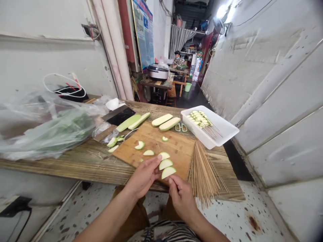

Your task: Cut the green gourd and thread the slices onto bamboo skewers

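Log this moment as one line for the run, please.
left hand: at fanned squash slices | right hand: at same slices | beneath: wooden cutting board | nearby: bamboo skewers, white tray

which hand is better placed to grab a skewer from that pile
Right, probably: the right hand is closer to the fan of bamboo skewers, while the left hand lies farther off, on the other side of the squash slices on the wooden cutting board.

Black-striped top (166,232) — tan trousers (133,218), bare hands (143,176)
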{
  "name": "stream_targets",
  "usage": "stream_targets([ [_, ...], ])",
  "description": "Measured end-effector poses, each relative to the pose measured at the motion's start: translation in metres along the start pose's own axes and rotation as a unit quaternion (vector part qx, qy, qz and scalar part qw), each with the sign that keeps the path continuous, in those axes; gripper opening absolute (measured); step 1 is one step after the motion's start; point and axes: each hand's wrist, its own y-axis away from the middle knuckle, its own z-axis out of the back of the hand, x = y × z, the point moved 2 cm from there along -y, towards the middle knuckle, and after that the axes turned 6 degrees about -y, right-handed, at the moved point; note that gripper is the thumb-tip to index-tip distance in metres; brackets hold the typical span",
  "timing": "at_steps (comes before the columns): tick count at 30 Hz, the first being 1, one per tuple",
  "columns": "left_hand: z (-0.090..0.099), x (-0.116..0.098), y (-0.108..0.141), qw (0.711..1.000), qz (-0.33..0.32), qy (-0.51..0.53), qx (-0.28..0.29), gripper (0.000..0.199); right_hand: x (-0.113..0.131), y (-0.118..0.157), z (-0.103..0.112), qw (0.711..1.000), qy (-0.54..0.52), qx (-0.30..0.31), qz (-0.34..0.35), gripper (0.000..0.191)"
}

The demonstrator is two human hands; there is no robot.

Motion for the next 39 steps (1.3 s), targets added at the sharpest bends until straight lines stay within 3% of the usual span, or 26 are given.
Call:
stream_targets([
  [9, 0.002, 0.001, -0.003, 0.999, 0.016, 0.01, -0.043, 0.028, 0.001, 0.004, -0.005, 1.0, -0.014, 0.008, -0.008, 0.026],
  [12, 0.001, 0.004, -0.004, 0.998, 0.005, 0.028, -0.055, 0.027, -0.004, 0.008, -0.01, 0.997, -0.065, 0.007, -0.035, 0.027],
  [14, 0.0, 0.006, -0.005, 0.998, -0.006, 0.043, -0.054, 0.026, -0.009, 0.011, -0.014, 0.985, -0.151, 0.014, -0.086, 0.028],
  [18, -0.001, 0.008, -0.007, 0.997, -0.009, 0.066, -0.051, 0.022, -0.014, 0.012, -0.019, 0.933, -0.301, 0.035, -0.196, 0.03],
  [20, -0.001, 0.009, -0.008, 0.996, -0.008, 0.072, -0.056, 0.019, -0.013, 0.01, -0.015, 0.959, -0.234, 0.024, -0.16, 0.03],
  [22, -0.002, 0.009, -0.008, 0.995, -0.006, 0.075, -0.069, 0.016, -0.01, 0.008, -0.01, 0.997, -0.064, 0.004, -0.052, 0.029],
  [23, -0.003, 0.01, -0.008, 0.994, -0.005, 0.075, -0.079, 0.015, -0.008, 0.008, -0.008, 0.999, 0.034, -0.005, 0.006, 0.027],
  [25, -0.005, 0.011, -0.008, 0.993, -0.008, 0.068, -0.101, 0.014, -0.008, 0.009, -0.007, 0.978, 0.19, -0.01, 0.083, 0.028],
  [27, -0.005, 0.013, -0.008, 0.99, -0.017, 0.061, -0.123, 0.015, -0.009, 0.01, -0.006, 0.964, 0.247, -0.008, 0.094, 0.029],
  [29, -0.005, 0.014, -0.009, 0.989, -0.022, 0.063, -0.13, 0.015, -0.011, 0.009, -0.004, 0.984, 0.169, 0.001, 0.05, 0.027],
  [32, -0.005, 0.015, -0.009, 0.991, -0.02, 0.082, -0.109, 0.019, -0.012, 0.006, 0.001, 0.997, -0.043, 0.035, -0.054, 0.031],
  [34, -0.006, 0.015, -0.009, 0.991, -0.024, 0.09, -0.095, 0.022, -0.014, 0.004, 0.002, 0.962, -0.215, 0.075, -0.152, 0.032],
  [37, -0.009, 0.014, -0.009, 0.991, -0.035, 0.09, -0.096, 0.026, -0.019, 0.006, 0.0, 0.869, -0.413, 0.096, -0.254, 0.03],
  [38, -0.01, 0.014, -0.009, 0.99, -0.035, 0.089, -0.1, 0.027, -0.021, 0.008, -0.001, 0.872, -0.413, 0.082, -0.249, 0.03],
  [39, -0.01, 0.014, -0.009, 0.99, -0.036, 0.091, -0.107, 0.027, -0.022, 0.009, -0.001, 0.896, -0.377, 0.061, -0.225, 0.029],
])
